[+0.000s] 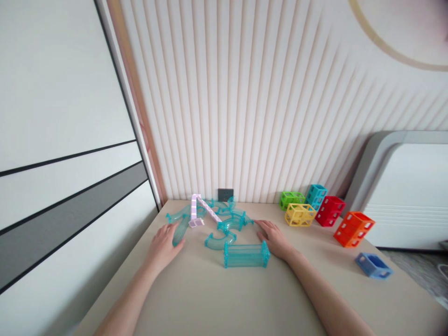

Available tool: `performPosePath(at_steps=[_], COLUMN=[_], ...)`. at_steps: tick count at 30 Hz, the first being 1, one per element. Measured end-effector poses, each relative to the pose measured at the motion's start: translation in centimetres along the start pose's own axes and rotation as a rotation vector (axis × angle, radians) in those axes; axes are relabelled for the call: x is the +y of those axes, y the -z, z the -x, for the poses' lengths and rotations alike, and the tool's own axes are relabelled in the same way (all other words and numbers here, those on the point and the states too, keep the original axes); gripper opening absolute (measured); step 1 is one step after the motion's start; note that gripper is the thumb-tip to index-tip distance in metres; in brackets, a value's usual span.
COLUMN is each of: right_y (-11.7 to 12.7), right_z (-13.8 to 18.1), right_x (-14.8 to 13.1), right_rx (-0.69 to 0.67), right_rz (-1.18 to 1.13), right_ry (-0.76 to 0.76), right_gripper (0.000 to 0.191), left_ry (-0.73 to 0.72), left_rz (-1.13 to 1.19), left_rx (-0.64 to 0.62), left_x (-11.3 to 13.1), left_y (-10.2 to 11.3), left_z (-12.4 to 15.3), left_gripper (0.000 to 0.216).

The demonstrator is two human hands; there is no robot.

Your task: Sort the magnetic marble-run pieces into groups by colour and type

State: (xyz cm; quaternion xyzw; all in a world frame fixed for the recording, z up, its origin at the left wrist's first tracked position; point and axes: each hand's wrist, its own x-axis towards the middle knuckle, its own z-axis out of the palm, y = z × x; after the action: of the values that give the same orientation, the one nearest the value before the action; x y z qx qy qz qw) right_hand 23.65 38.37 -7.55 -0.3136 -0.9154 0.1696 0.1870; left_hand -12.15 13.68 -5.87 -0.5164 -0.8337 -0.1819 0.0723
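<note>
Basically, hands well apart, both low in the frame. Left hand, lower left of centre, has its thumb and fingers around the near end of a curved tube; can't tell if it grips. Right hand, right of centre, is spread palm-down on the table, holding nothing; fingertips near the right end of the teal pile, thumb just beside the straight tubes at lower centre. Pile sits mid-frame, between the hands and beyond them. Lilac strip, bent, stands in its left part, near the left hand. Right side of frame: green frame, yellow frame, cyan frame, red frame, orange frame, blue frame lowest. Black socket on ribbed wall, behind pile.
</note>
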Motion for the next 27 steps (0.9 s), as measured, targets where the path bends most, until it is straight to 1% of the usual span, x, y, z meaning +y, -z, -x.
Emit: performPosePath(at_steps=[3,5,9,12,17,20,23,27], right_y=[-0.1,-0.1,0.0,0.0,0.0,0.0,0.0,-0.2], right_z=[0.1,0.1,0.2,0.2,0.2,0.1,0.1,0.1], right_x=[0.1,0.1,0.1,0.0,0.0,-0.1,0.0,0.3], right_rx=[0.003,0.0,-0.004,-0.009,-0.007,-0.008,-0.005,0.008], right_rz=[0.007,0.005,-0.005,0.003,-0.002,-0.007,-0.011,-0.018], right_ry=[-0.002,0.0,0.011,0.001,0.0,-0.009,0.0,0.005], right_gripper=[0.047,0.048,0.048,0.048,0.049,0.049,0.048,0.047], left_ry=[0.049,0.07,0.086,0.105,0.147,0.155,0.139,0.067], left_rz=[-0.068,-0.098,-0.134,-0.11,-0.06,-0.02,0.039,0.139], left_rx=[-0.136,-0.169,-0.169,-0.134,-0.038,0.056,0.185,0.423], left_x=[0.2,0.2,-0.2,-0.6,-1.0,-1.3,-1.7,-1.4], left_y=[-0.9,-0.8,-0.2,0.0,0.0,-0.1,-0.1,0.5], left_z=[0.3,0.2,-0.1,-0.1,0.0,0.0,-0.1,-0.1], left_gripper=[0.048,0.043,0.032,0.032,0.032,0.034,0.037,0.04])
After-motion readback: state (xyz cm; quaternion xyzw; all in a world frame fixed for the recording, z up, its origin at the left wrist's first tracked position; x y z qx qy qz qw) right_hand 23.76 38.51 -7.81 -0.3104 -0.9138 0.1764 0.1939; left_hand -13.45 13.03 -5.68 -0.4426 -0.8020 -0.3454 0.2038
